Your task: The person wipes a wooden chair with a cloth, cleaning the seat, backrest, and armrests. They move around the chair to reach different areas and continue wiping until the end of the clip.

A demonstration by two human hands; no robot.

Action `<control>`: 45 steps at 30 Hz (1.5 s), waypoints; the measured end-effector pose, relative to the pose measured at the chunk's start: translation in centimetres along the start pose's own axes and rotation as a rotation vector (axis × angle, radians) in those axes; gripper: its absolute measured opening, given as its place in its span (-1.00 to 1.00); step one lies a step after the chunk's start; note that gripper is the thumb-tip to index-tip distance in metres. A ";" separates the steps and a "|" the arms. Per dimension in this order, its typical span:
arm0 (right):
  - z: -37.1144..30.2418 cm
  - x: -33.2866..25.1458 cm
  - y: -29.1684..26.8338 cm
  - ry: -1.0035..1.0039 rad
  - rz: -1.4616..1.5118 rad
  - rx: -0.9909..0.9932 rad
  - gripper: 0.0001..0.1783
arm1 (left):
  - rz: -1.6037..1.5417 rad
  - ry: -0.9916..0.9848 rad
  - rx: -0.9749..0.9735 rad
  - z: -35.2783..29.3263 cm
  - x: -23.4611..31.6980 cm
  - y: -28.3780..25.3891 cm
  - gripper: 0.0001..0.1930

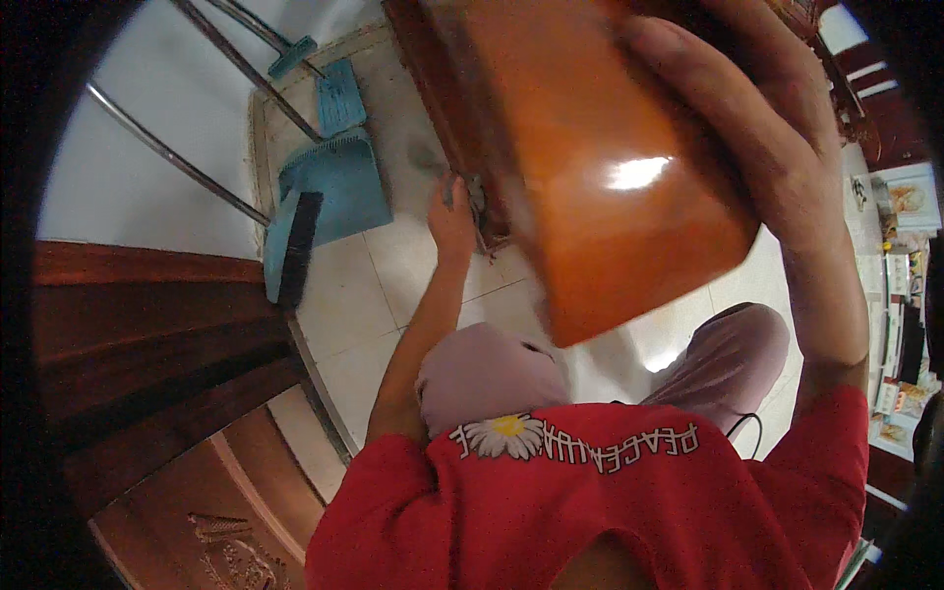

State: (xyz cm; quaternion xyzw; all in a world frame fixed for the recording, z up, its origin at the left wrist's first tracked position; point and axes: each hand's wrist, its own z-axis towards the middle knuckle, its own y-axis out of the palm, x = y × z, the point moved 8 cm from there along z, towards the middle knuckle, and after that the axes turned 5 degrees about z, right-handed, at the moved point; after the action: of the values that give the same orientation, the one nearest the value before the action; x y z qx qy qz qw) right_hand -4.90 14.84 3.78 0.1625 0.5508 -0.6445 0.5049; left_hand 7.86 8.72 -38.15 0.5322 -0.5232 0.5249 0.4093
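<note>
Left of the furniture piece (600, 236), a dustpan (346, 187) on the floor (344, 300), broom (301, 248) at its near end

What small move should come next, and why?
Perhaps slide the left hand a little along the dark wooden part, since it seems to hold a greyish item there, while the right hand touches the glossy orange-brown panel.

White capital letters (631, 452) are running across the chest of the red shirt (521, 501), between 4 and 6 o'clock, and are standing upside down in this view. A printed white daisy (508, 431) with a yellow middle is breaking the row near 6 o'clock, with a single letter sitting on its 9 o'clock side. Toward 3 o'clock, small pale things (897, 270) near the rim are showing too blurred for reading.
</note>
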 end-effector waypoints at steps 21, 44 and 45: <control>-25.6 29.8 -12.0 0.738 1.081 -0.288 -0.45 | -0.757 -0.653 -1.286 -16.5 18.3 24.4 0.04; -19.3 32.7 -22.5 -0.151 -0.379 0.338 -0.67 | 0.938 0.650 -0.033 -2.3 26.1 29.0 -0.52; -17.8 33.5 -19.2 -0.251 -0.567 0.253 -0.64 | 1.140 0.660 0.052 -1.5 24.9 28.8 -0.52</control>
State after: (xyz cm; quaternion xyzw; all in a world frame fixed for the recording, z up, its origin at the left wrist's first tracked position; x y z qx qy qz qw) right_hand -41.62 12.37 -17.42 -0.0162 0.4232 -0.8376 0.3451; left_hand -23.21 3.67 -16.71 -0.0076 -0.5572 0.8076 0.1930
